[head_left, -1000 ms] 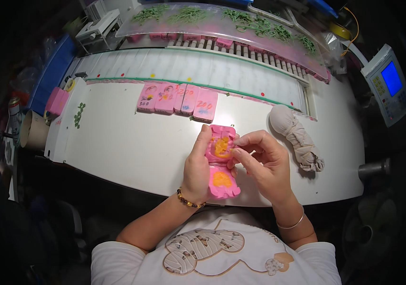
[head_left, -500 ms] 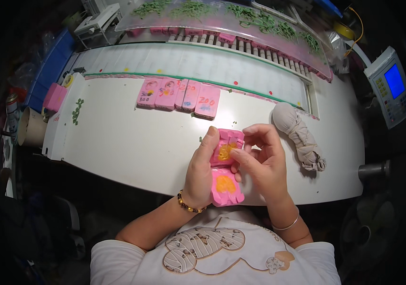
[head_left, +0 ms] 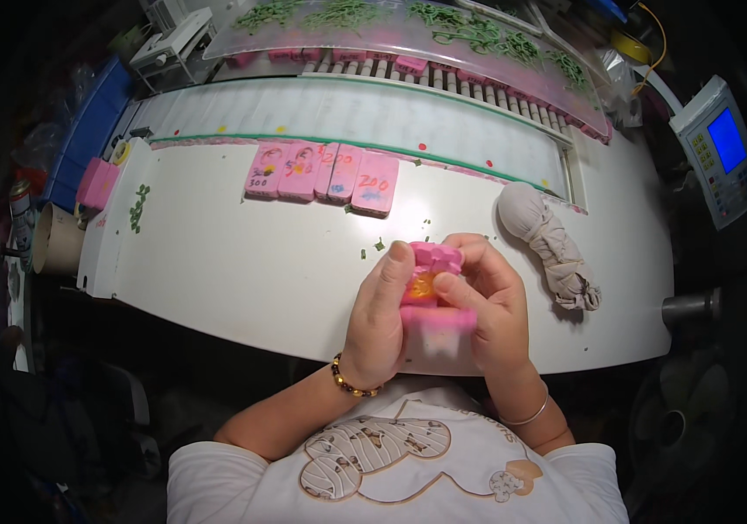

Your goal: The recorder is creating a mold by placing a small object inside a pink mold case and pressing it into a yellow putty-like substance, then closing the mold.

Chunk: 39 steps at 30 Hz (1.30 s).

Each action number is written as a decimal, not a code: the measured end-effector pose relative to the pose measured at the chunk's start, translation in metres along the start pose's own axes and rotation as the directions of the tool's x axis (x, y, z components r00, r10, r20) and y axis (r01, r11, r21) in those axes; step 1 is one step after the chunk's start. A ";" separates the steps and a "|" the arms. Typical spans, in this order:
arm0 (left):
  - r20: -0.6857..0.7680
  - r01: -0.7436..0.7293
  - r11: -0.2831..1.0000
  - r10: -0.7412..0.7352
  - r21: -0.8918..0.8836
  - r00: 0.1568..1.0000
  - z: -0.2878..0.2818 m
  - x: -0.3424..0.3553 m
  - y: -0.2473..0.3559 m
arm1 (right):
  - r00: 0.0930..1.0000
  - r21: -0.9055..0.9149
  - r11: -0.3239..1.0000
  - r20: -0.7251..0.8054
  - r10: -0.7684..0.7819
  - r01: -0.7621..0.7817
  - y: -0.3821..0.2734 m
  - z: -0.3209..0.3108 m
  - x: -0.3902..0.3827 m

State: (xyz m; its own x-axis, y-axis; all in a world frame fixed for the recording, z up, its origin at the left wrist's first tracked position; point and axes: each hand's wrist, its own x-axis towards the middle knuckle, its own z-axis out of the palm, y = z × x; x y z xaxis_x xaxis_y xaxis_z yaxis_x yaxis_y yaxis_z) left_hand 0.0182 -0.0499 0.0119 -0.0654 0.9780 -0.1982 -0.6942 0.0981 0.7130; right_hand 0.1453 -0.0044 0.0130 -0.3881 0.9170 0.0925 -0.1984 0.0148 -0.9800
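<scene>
A pink rubber mould [head_left: 436,254] with a yellow-orange patch inside is held over the near part of the white table. Its lower flap juts toward me, blurred by motion, and the two parts stand at an angle to each other. My left hand [head_left: 375,306] is closed round its left side, thumb along the edge. On the right side, my right hand [head_left: 497,301] pinches it, with the thumb by the orange patch and the fingers behind the upper rim. Small green bits [head_left: 379,245] lie on the table just beyond the mould.
Several pink blocks [head_left: 297,172] with handwriting stand in a row farther back. A tied cloth bundle [head_left: 546,240] lies to the right. Behind are a glass-like strip [head_left: 347,109], rollers and a clear shelf [head_left: 373,48] bearing green strands. A control panel [head_left: 722,153] stands far right.
The mould's lower flap has swung up from hanging flat, so the mould is partly folded. My right thumb stays near the orange patch.
</scene>
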 end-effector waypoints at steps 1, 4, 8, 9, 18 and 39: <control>0.000 0.001 1.000 -0.001 0.001 1.000 0.000 0.001 0.000 | 1.000 0.001 1.000 -0.001 0.000 0.000 0.000 0.001 -0.001; 0.112 -0.071 0.997 0.069 0.010 0.991 -0.009 0.004 -0.001 | 0.993 0.010 0.997 -0.089 -0.081 0.083 -0.003 0.002 -0.002; 0.099 -0.110 0.994 0.109 0.006 0.989 -0.006 0.005 -0.001 | 0.974 -0.156 0.971 -0.104 -0.200 0.182 -0.003 -0.004 -0.001; 0.111 -0.128 0.991 0.124 0.027 0.986 -0.006 0.006 0.000 | 0.973 -0.190 0.964 -0.104 -0.206 0.184 -0.003 -0.006 -0.001; 0.105 -0.072 0.996 0.065 0.057 0.992 -0.006 0.007 0.002 | 0.980 -0.093 0.980 -0.077 -0.186 0.178 -0.002 -0.005 -0.002; 0.091 -0.225 0.950 0.210 0.217 0.973 -0.016 0.007 0.002 | 0.980 -0.093 0.976 0.028 -0.196 0.198 -0.007 -0.007 -0.011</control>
State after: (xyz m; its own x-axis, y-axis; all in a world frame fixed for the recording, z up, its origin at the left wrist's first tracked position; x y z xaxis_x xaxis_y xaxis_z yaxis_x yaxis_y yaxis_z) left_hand 0.0048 -0.0458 0.0017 -0.1441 0.9894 0.0179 -0.4893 -0.0870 0.8678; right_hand 0.1573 -0.0114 0.0179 -0.3667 0.8848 0.2875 -0.1864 0.2330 -0.9545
